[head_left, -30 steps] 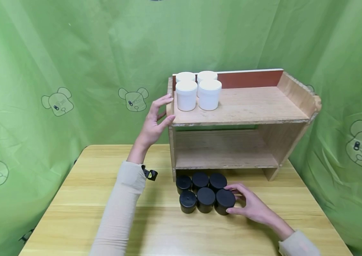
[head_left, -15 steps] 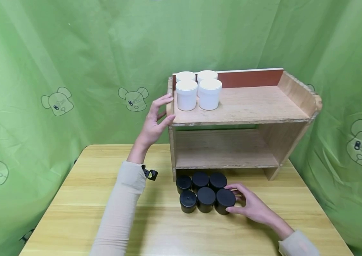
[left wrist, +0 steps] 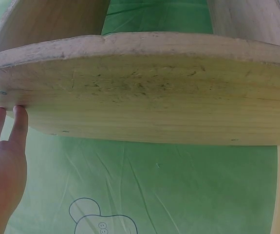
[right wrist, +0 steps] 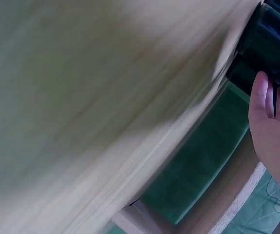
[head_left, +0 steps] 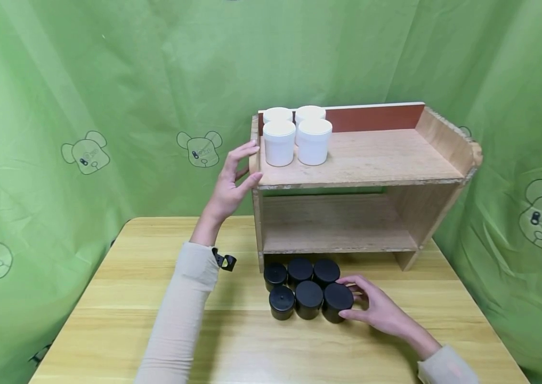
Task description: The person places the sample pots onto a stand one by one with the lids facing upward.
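My left hand (head_left: 227, 189) holds the left side panel of a small two-tier wooden shelf (head_left: 395, 154), thumb at its front edge. In the left wrist view, fingertips of that hand touch the panel's outer face (left wrist: 154, 102). My right hand (head_left: 381, 309) has its thumb and fingers around the front right black jar (head_left: 337, 302). This jar stands on the table in a close group of several black lidded jars, among them the front middle jar (head_left: 308, 300). The right wrist view shows my right hand (right wrist: 276, 131) against dark jars (right wrist: 271, 48) at its corner.
Several white lidded jars, such as this front one (head_left: 314, 142), stand at the left end of the upper shelf. The black jars sit before the shelf's lower opening on a wooden table (head_left: 155, 256). A green curtain (head_left: 107, 80) hangs behind.
The front right black jar sits very slightly further right between my right fingers. Otherwise both hands, the shelf and the other jars look the same.
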Demonstrator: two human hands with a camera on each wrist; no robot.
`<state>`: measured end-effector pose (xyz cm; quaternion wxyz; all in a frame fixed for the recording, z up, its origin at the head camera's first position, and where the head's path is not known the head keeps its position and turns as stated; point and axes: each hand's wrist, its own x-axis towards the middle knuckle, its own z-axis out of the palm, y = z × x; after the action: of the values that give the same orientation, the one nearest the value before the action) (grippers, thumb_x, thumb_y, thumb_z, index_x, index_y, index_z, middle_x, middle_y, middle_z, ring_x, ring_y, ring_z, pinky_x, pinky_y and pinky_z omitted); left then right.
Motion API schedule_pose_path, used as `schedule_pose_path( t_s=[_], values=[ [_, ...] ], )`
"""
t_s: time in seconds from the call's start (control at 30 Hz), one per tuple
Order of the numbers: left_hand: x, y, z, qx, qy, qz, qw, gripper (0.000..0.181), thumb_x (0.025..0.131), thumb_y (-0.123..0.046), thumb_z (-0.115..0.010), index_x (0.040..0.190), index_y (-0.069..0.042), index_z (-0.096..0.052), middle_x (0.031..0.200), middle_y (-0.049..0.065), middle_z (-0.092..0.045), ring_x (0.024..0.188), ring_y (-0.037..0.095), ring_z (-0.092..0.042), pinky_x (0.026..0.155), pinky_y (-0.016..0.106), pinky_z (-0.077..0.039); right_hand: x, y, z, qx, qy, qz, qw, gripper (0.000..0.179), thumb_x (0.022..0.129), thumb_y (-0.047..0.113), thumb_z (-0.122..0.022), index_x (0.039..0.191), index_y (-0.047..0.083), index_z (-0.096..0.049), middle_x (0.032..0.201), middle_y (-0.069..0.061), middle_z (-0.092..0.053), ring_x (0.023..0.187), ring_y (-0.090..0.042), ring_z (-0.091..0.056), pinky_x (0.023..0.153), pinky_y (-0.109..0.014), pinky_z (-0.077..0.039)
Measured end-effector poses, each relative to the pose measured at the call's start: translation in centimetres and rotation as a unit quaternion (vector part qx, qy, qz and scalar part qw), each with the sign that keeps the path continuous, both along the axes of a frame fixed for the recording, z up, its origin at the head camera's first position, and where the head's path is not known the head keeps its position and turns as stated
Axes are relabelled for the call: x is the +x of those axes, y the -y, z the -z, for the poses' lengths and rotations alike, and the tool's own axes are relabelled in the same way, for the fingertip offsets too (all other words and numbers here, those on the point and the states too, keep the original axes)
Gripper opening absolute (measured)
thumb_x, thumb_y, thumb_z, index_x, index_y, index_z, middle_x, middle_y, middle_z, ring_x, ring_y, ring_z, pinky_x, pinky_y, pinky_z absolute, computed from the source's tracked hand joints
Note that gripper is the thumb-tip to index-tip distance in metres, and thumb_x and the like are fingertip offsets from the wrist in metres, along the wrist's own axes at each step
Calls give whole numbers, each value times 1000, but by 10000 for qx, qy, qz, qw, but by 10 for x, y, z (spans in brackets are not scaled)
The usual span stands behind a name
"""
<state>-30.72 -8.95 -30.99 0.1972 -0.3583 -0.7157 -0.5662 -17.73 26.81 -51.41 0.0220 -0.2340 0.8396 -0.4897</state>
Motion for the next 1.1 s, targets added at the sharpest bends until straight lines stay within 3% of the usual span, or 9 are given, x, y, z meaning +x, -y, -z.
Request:
schedule_pose_path(
  t_s=[0.27, 0.37, 0.77, 1.1],
  values=[
    [-23, 1, 16, -4, -95, -25, 10000, 56, 97, -2, -64, 148, -8, -43, 165, 9, -36, 155, 27, -31, 119, 58, -41, 2, -3, -2, 1, -68, 46, 10000, 63, 84, 22, -86, 137, 7, -57, 129, -13, -64, 109, -13, -67, 95, -19, -55],
    [-27, 2, 18, -10, -185, -24, 9998, 56, 97, -5, -65, 149, -13, -44, 165, 4, -37, 154, 23, -33, 119, 55, -43, 2, -3, -5, 1, -103, 78, 9999, 62, 84, 21, -86, 137, 8, -57, 128, -12, -65, 108, -12, -66, 95, -18, -54],
    [-26, 4, 20, -39, -221, -5, 9997, 55, 99, -10, -64, 149, -17, -45, 165, -1, -37, 154, 19, -33, 118, 55, -43, 3, -5, -13, 147, -167, 132, 9997, 62, 83, 22, -87, 137, 8, -58, 128, -11, -66, 107, -12, -66, 96, -19, -54],
    [-21, 1, 15, 6, -23, -51, 10000, 55, 97, -2, -62, 148, -7, -42, 166, 11, -34, 155, 29, -30, 120, 60, -39, -1, -7, -30, 197, -422, 137, 9988, 62, 83, 21, -87, 137, 10, -58, 129, -9, -64, 107, -10, -66, 96, -19, -55]
  ],
)
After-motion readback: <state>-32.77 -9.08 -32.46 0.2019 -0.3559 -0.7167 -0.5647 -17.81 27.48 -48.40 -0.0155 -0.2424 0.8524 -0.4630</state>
